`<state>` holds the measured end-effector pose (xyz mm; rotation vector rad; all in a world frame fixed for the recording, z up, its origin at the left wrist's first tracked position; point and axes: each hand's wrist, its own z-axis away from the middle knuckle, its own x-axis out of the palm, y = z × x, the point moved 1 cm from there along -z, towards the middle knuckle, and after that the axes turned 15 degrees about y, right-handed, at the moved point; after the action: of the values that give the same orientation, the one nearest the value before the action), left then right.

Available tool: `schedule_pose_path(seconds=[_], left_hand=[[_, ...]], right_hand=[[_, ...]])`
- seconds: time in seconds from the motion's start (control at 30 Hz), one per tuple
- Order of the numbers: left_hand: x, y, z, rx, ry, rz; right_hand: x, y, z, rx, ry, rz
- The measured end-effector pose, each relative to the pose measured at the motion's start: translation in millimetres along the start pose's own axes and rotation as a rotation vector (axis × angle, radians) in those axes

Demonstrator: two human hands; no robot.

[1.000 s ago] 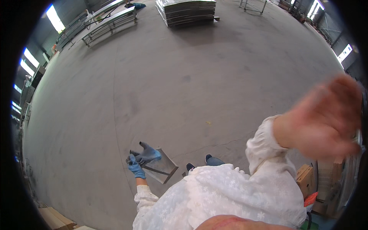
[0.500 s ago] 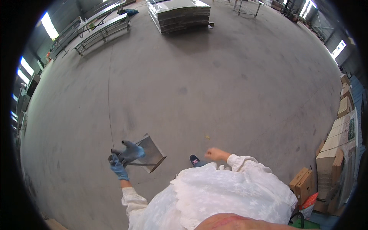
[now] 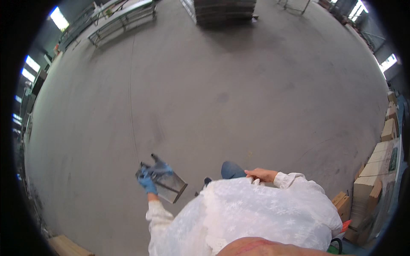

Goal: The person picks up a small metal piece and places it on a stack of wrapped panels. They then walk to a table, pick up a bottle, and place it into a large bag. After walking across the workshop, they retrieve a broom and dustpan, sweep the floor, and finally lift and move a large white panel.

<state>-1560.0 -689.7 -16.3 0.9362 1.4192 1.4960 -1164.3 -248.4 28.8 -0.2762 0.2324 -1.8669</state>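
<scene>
My left hand [image 3: 147,183], in a blue and dark-grey work glove, is closed on an empty work glove [image 3: 162,170] of the same colours. Beside and beneath that glove hangs a flat grey metal piece [image 3: 174,194] with a brownish edge, apparently in the same grip; its exact kind is unclear. Further right, my bare right hand [image 3: 262,174] is in front of my body with its fingers curled. Whether anything is inside them is hidden. A dark-blue trouser leg [image 3: 232,170] shows just left of its fingertips.
Grey concrete floor [image 3: 205,98] spreads ahead. A stack of flat panels [image 3: 224,13] stands at the far middle, and a long metal bench [image 3: 121,21] at the far left. Cartons [image 3: 365,183] line the right side. Pale boards [image 3: 68,246] lie at the lower left.
The view has shifted, so the panel stack sits higher. My left hand, with the glove and metal piece, has shifted slightly right and down. A trouser leg now shows beside my right hand.
</scene>
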Motion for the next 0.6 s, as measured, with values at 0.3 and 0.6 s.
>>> schedule_pose_path(seconds=[0.3, 0.6], left_hand=[[265.8, -8.6, -60.2, -0.103, -0.189, -0.237], [600.8, 135.1, -109.6, -0.177, -0.377, 0.033]], right_hand=[[-61.3, -167.8, -76.4, -0.534, 0.493, 0.106], [-132.4, -543.3, -157.2, -0.626, 0.317, -0.131]])
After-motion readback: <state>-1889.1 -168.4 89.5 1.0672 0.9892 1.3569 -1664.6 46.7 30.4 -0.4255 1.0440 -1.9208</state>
